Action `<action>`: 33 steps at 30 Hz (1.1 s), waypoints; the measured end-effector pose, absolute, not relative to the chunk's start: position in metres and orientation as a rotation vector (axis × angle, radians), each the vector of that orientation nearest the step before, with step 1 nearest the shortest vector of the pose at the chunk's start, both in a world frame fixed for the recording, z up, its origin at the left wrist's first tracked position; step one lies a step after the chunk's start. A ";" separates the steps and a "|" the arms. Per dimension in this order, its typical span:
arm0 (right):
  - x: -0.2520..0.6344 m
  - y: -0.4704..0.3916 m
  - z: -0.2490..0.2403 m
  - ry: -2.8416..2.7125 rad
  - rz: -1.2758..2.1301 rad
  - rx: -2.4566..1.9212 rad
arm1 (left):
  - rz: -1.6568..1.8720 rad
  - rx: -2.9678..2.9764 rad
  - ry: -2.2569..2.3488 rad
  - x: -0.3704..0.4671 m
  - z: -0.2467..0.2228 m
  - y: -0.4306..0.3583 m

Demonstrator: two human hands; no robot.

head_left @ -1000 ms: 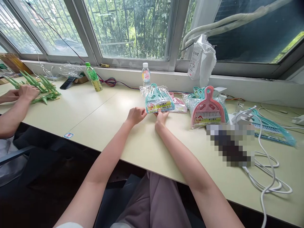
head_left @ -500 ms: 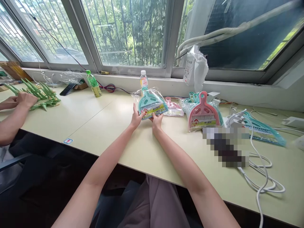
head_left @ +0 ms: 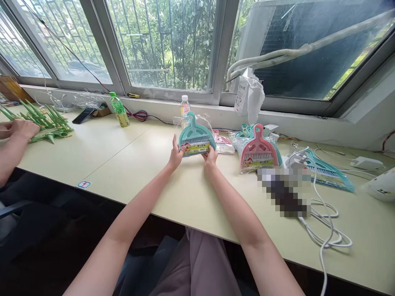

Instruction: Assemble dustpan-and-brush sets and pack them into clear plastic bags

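Between my two hands is a teal dustpan and brush set (head_left: 195, 132) in a clear plastic wrapper, held upright with its handle at the top and a printed label across the bristles. My left hand (head_left: 176, 156) grips its lower left corner, thumb on the front. My right hand (head_left: 211, 156) is closed round the lower right corner, some fingers hidden behind it. Just behind it on the right lies a pink wrapped set (head_left: 224, 144). Farther right, a pink dustpan set (head_left: 259, 150) leans on teal ones, and another teal set (head_left: 330, 172) lies flat.
A bottle (head_left: 184, 106) stands behind the held set, a green-capped bottle (head_left: 119, 110) to its left. White cables (head_left: 331, 242) coil beside a blurred-out object (head_left: 284, 193) at right. At far left, another person's hands (head_left: 23, 129) touch green pointed pieces (head_left: 49, 123) on the table (head_left: 123, 172).
The dustpan set has turned more upright and level. My right hand has shifted from its bottom edge to the lower right corner. The camera view has moved slightly.
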State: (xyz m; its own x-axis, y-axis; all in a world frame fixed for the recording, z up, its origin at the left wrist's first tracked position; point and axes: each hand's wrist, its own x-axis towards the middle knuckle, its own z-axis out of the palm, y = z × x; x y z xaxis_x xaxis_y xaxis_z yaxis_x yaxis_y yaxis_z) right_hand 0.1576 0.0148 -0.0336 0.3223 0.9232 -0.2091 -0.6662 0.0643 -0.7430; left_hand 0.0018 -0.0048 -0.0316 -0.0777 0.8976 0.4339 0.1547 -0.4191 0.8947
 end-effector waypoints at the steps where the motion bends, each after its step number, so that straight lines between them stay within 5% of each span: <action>1: 0.155 0.013 -0.035 -0.361 1.232 -0.887 | 1.560 1.568 1.160 0.001 -0.030 -0.006; 33: 0.140 -0.001 -0.033 -0.633 1.361 -0.718 | 1.540 1.589 1.276 0.001 -0.015 -0.020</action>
State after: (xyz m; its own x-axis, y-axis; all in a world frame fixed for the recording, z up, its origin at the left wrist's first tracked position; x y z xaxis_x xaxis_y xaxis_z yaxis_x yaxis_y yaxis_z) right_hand 0.1396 -0.0012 -0.0328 0.1103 0.9939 -0.0071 -0.6349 0.0650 -0.7698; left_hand 0.0013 -0.0197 -0.0145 -0.1232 0.9035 0.4106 0.2357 -0.3753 0.8965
